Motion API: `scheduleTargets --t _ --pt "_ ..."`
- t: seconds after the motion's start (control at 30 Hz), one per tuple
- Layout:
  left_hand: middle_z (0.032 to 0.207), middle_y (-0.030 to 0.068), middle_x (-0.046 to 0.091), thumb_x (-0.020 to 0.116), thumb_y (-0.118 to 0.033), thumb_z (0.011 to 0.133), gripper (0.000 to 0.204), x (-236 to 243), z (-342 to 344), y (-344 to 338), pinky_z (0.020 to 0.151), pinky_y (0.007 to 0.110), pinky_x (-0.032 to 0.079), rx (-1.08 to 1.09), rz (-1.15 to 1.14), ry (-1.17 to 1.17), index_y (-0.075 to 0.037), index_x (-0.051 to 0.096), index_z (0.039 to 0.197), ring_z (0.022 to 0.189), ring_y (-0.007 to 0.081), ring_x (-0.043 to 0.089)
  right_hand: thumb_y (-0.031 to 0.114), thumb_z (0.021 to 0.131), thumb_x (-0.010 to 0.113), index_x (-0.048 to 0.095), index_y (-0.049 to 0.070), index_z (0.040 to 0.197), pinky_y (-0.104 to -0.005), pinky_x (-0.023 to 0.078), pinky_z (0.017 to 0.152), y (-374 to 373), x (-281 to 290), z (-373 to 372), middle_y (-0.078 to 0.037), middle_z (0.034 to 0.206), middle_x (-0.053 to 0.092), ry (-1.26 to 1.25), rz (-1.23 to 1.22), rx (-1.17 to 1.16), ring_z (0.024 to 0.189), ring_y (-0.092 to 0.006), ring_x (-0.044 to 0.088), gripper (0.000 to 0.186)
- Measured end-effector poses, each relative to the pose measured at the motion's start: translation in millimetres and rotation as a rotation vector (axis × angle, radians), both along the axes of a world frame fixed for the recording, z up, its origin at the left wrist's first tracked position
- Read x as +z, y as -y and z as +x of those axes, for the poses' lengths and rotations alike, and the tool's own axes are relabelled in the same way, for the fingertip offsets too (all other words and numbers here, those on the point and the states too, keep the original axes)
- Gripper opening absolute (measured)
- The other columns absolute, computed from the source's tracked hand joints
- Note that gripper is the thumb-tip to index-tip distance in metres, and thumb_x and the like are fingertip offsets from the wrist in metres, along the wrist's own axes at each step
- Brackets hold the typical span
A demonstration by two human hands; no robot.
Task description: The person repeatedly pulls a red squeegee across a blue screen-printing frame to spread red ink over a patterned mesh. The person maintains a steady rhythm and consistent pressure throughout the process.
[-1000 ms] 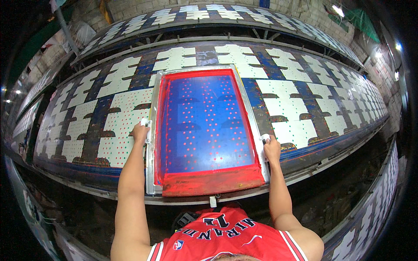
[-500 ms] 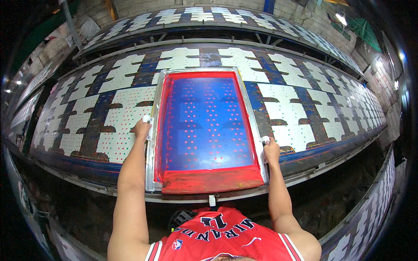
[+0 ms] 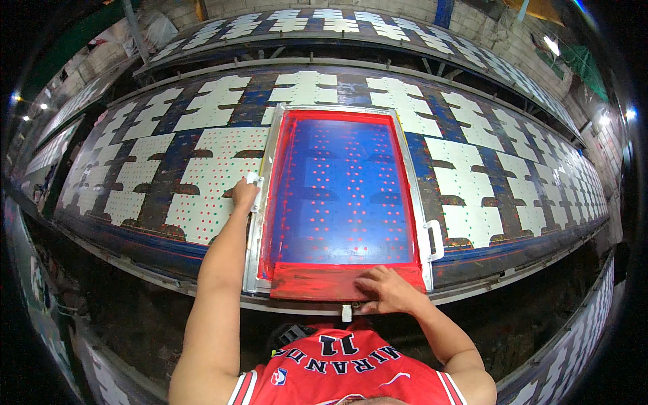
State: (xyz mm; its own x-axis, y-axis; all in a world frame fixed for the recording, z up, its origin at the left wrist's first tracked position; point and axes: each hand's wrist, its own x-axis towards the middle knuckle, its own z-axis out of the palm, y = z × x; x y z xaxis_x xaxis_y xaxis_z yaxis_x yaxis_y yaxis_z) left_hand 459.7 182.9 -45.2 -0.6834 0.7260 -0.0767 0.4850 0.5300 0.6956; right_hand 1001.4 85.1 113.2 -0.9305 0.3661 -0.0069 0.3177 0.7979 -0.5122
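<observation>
A silkscreen frame (image 3: 412, 162) lies on the long printing table, its mesh blue with rows of small red dots and red ink around its borders. My left hand (image 3: 245, 194) is closed around the white handle (image 3: 254, 178) on the frame's left side. Along the near end rests a wide squeegee (image 3: 314, 283) smeared with red ink. My right hand (image 3: 388, 290) takes hold of its right part, fingers over the top and thumb at the near edge. The frame's right white handle (image 3: 435, 240) has no hand on it.
White cut fabric pieces (image 3: 466, 182) lie in rows on the dark table (image 3: 418, 158). Those left of the frame (image 3: 216, 175) carry red and green dots. A second table (image 3: 263, 44) with white pieces stands behind, and another (image 3: 574, 351) at the lower right.
My right hand has let go of the right handle and moved down and left onto the squeegee. My left hand stays on its handle. The whole view has shifted slightly.
</observation>
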Motion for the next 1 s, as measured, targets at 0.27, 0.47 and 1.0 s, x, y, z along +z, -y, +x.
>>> scheduleTargets --t 0.27,0.47,1.0 --pt "0.109 0.0283 0.072 0.074 -0.019 0.076 0.039 19.5 15.1 6.9 0.093 0.051 0.052 0.020 0.008 -0.012 0.003 0.071 0.108 0.106 0.0447 0.068 0.020 0.066 0.083 0.060 0.003 0.128 -0.0469 0.053 0.093 13.7 -5.3 -20.1 -0.017 0.119 0.065 0.181 0.337 -0.002 0.111 -0.0345 0.064 0.068" --pt "0.099 0.0269 0.073 0.073 -0.015 0.075 0.036 20.8 16.9 5.6 0.089 0.048 0.052 0.039 0.033 -0.022 0.003 0.070 0.106 0.098 0.0435 0.070 0.022 0.069 0.078 0.066 0.006 0.092 -0.0480 0.058 0.077 2.2 -8.8 -64.6 -0.013 0.090 0.074 0.246 0.274 -0.308 0.085 -0.0336 0.073 0.031" --pt "0.120 0.0209 0.070 0.066 -0.005 0.078 0.068 36.3 25.0 7.9 0.097 0.048 0.052 -0.044 0.034 0.073 -0.020 0.051 0.143 0.113 0.0398 0.067 0.028 0.070 0.076 0.070 0.010 0.098 -0.0461 0.059 0.069 36.1 -26.6 -58.6 -0.011 0.084 0.072 0.269 0.319 -0.370 0.080 -0.0304 0.074 0.034"
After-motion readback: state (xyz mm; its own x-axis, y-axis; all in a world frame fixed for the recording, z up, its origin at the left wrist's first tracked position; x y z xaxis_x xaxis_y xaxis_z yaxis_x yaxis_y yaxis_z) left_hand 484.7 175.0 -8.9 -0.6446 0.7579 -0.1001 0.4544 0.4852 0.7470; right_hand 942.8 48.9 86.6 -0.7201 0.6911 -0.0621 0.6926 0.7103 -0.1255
